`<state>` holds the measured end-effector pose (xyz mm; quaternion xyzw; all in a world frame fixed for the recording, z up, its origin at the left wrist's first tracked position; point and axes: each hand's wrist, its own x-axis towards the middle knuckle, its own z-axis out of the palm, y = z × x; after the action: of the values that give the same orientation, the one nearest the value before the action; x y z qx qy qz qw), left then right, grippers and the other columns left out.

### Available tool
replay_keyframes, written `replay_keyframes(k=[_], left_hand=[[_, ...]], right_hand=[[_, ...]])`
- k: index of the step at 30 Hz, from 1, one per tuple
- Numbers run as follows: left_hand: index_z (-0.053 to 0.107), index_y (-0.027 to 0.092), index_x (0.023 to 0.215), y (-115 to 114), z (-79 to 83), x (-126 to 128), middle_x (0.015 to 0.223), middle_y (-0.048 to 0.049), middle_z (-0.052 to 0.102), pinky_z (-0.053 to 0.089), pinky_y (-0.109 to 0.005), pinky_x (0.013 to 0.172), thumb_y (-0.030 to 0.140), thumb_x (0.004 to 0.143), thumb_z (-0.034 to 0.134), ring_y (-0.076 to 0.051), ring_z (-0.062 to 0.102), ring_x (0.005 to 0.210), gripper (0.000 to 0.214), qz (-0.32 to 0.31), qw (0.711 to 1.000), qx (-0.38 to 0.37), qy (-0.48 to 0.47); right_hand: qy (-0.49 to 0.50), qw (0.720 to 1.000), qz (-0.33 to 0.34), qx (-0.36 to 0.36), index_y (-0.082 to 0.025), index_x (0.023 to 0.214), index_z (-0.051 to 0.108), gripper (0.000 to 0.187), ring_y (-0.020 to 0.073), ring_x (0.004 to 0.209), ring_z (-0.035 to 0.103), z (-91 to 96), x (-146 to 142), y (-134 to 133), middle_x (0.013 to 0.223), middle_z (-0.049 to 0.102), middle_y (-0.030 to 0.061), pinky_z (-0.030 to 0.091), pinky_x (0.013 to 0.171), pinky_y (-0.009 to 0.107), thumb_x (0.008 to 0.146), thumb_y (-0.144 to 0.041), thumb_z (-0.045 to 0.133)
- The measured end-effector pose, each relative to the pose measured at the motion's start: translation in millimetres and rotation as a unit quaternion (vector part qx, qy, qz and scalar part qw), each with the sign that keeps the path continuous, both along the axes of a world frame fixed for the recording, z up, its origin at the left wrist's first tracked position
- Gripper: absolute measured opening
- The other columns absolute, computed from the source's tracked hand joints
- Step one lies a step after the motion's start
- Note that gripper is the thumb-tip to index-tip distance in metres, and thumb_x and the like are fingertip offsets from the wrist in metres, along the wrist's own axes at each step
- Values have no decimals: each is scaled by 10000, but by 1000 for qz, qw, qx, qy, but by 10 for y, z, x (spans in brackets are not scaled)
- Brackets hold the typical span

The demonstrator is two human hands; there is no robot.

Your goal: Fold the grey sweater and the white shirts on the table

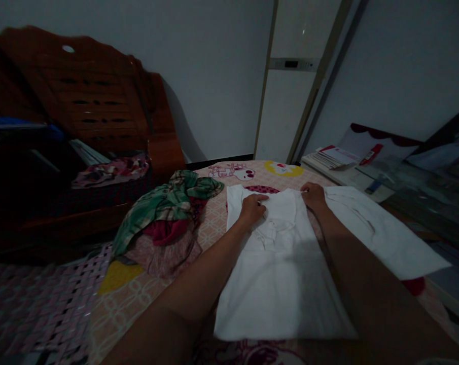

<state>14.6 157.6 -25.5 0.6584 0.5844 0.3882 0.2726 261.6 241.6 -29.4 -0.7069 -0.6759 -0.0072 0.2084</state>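
A white sleeveless dress (275,284) lies spread out on a patterned cloth (138,299), its neckline at the far end and a thin tie at its chest. My left hand (254,209) rests on the dress's upper part, index finger stretched out and the other fingers partly curled. At the right shoulder edge, my right hand (313,196) is closed in a pinch on the dress. Just beyond that hand, another white garment (369,228) lies flat, partly hidden by my right forearm.
Crumpled clothes, with a green plaid garment (161,203) on top, are heaped at left. Behind them stands a carved wooden bench (96,96). Papers (336,157) lie by a glass-topped table (415,187) at right. A tall white cabinet-like unit (290,106) stands against the wall.
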Motion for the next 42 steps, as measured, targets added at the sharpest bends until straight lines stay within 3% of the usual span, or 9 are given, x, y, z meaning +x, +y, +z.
replay_keyframes(k=[8, 13, 18, 23, 28, 31, 35, 38, 42], left_hand=[[770, 163, 1061, 51, -94, -18, 1069, -81, 749, 507, -332, 955, -22, 673, 594, -198, 684, 919, 465, -18, 1000, -9, 13], [756, 158, 1115, 49, -103, -20, 1080, -88, 747, 506, -320, 946, -22, 684, 584, -201, 681, 926, 498, -21, 1000, -17, 4], [766, 180, 1103, 26, -55, -26, 1061, -70, 746, 513, -289, 899, -15, 671, 589, -184, 673, 878, 506, -20, 1000, -12, -11], [795, 175, 990, 24, -44, -31, 955, -48, 750, 511, -240, 798, 36, 720, 593, -154, 657, 800, 365, -45, 997, 36, -54], [796, 179, 921, 22, -43, -18, 933, -42, 748, 494, -227, 799, 79, 785, 611, -147, 649, 824, 251, -58, 995, 66, -38], [792, 181, 987, 33, -44, -27, 976, -50, 748, 497, -238, 801, 50, 770, 613, -155, 646, 831, 310, -49, 997, 50, -23], [768, 199, 1098, 58, -30, -74, 1001, -39, 749, 505, -227, 718, 7, 689, 618, -139, 640, 735, 476, -85, 995, 35, -45], [789, 183, 1026, 76, -18, -113, 868, -23, 745, 492, -212, 630, 48, 694, 590, -111, 611, 604, 410, -111, 991, 17, -76], [798, 160, 888, 97, -35, -129, 618, 12, 664, 473, -199, 595, 93, 694, 561, -103, 593, 541, 313, -95, 991, -15, -88]], right_hand=[[-16, 993, 95, -70, -158, 992, 753, 486, 185, 1102, 634, -3, 5, 38, 1125, 735, 66, 425, 993, 253, 662, 29, 450], [-33, 997, 49, -57, -115, 965, 744, 409, 219, 1022, 651, 22, 9, 42, 1066, 737, 116, 458, 927, 275, 655, -3, 502], [-39, 996, 33, -66, -130, 935, 746, 430, 220, 977, 656, 56, 37, 43, 1010, 740, 106, 466, 880, 269, 604, 9, 509], [-43, 995, 35, -82, -147, 838, 751, 346, 220, 950, 662, 90, 73, 45, 964, 747, 105, 460, 855, 256, 613, 7, 539], [-25, 995, 40, -83, -141, 870, 760, 268, 205, 910, 674, 142, 116, 50, 944, 756, 94, 476, 810, 244, 690, -64, 576], [-11, 996, 29, -78, -141, 880, 763, 239, 198, 878, 679, 154, 127, 42, 914, 759, 82, 485, 788, 247, 715, -98, 595], [-1, 997, 48, -57, -138, 916, 757, 242, 182, 904, 675, 124, 96, 24, 954, 757, 83, 479, 809, 236, 758, -98, 578], [3, 997, 62, -44, -132, 957, 748, 256, 182, 938, 668, 77, 57, 33, 995, 751, 93, 472, 849, 242, 795, -107, 551], [-14, 996, 69, -47, -113, 973, 735, 252, 201, 973, 652, -12, 18, 81, 1044, 735, 123, 462, 892, 271, 827, -140, 531]])
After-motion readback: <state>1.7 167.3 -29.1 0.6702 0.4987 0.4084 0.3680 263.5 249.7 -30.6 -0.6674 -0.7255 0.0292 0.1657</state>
